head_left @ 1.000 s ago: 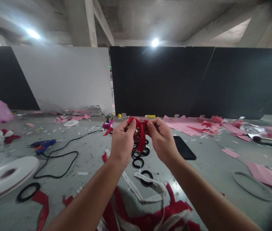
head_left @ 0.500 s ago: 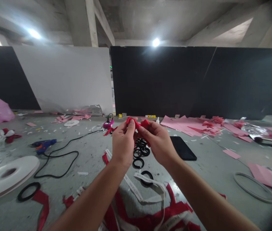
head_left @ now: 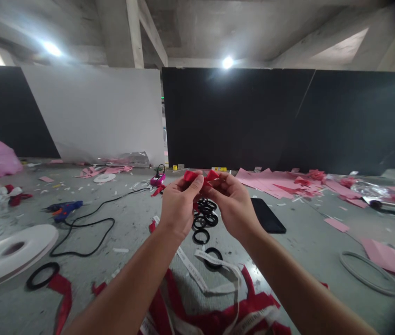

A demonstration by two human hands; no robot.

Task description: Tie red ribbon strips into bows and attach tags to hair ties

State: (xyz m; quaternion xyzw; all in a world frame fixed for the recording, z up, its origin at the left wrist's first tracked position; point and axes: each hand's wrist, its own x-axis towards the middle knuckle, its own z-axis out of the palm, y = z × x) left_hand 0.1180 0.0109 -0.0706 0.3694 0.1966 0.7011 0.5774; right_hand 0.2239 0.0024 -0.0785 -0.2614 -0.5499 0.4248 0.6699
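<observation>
Littered floor [head_left: 130, 223]; both hands pinching red ribbon [head_left: 200, 177]

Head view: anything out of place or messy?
Yes. Pink paper scraps are strewn across the floor, red ribbon offcuts are piled nearest the camera, and a glue gun lies with its cord trailing. Both hands pinch a red ribbon.

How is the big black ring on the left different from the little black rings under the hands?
The big black ring lies alone near a red ribbon strip, while the little black rings sit bunched together, some overlapping, below the left hand and right hand. The big black ring looks wider across and thinner for its width; the little black rings look chunkier. Both are black, round and lie on the grey floor.
</observation>
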